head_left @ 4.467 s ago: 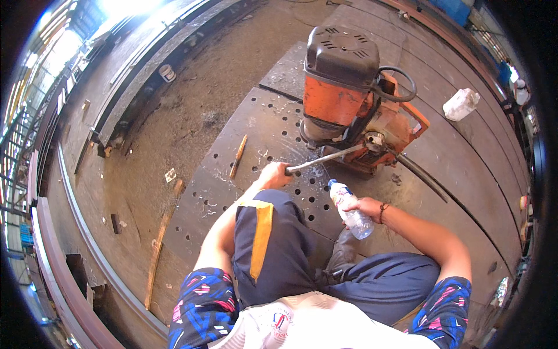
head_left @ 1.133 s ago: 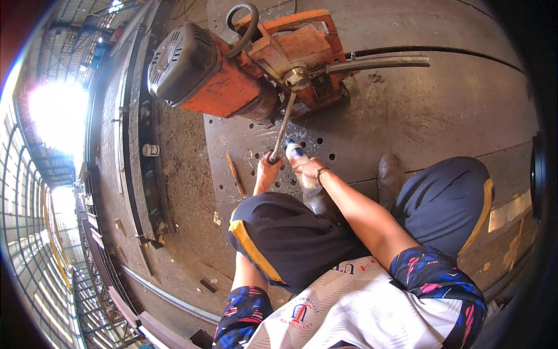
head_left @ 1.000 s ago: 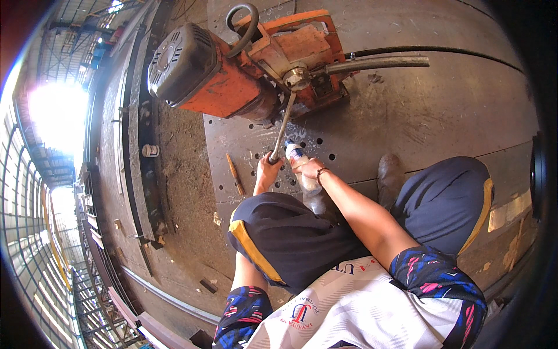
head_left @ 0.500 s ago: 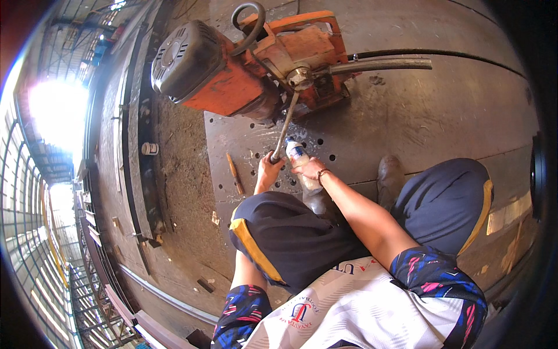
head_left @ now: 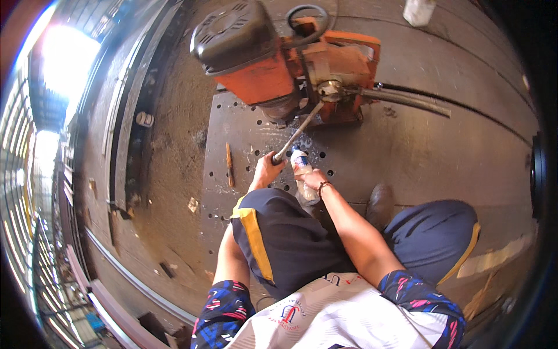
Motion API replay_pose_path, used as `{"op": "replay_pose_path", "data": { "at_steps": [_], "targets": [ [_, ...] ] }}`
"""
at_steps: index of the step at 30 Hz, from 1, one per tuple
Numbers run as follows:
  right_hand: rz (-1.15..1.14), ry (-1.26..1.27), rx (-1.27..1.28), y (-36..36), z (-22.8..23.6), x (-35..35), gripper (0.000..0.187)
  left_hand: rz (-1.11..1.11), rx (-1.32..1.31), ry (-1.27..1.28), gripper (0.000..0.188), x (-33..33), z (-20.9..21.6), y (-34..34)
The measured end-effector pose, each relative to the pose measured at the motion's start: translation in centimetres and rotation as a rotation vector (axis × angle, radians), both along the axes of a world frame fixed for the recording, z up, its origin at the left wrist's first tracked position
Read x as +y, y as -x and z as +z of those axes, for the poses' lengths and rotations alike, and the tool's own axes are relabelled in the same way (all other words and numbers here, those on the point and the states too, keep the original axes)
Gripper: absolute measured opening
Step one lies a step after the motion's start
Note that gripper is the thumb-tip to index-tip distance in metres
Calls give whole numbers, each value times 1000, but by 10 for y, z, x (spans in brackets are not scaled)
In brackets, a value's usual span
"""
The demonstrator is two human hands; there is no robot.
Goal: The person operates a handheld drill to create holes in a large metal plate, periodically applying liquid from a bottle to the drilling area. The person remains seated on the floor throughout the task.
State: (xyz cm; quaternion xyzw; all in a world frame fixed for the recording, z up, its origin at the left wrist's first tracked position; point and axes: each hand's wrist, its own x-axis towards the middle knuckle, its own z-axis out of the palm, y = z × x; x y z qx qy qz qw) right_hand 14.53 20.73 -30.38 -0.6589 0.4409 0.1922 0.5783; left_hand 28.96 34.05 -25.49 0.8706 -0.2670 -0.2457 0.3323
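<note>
My left hand (head_left: pixel 268 171) is closed around the dark grip end of a metal lever (head_left: pixel 300 131). The lever runs up to a round hub on an orange drilling machine (head_left: pixel 256 81) with a dark motor cover. In my right hand (head_left: pixel 312 179) is a clear plastic bottle (head_left: pixel 301 165) holding pale, cloudy liquid. It tilts, with its blue top toward the machine. Beneath it lies a metal plate (head_left: pixel 244 136) with several round holes and wet-looking patches. The machine stands at the plate's far side. What its lower tool touches is hidden.
A thin brown stick-like thing (head_left: pixel 229 166) lies on the plate, left of my left hand. A hose-like length (head_left: pixel 407 102) and a black cable extend right from the machine. A white container (head_left: pixel 418 11) stands far right; a small white cup (head_left: pixel 145 119) lies left near a long beam.
The view has turned, so the machine sits further right in the picture and the white container has come into sight. Both hands keep their holds on the lever and the bottle.
</note>
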Motion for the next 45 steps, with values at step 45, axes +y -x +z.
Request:
{"op": "replay_pose_path", "data": {
  "at_steps": [45],
  "targets": [
    [-102,-151,-185,9,7,8,47,89,-26,9,33,3,-13,0]
  ]
}}
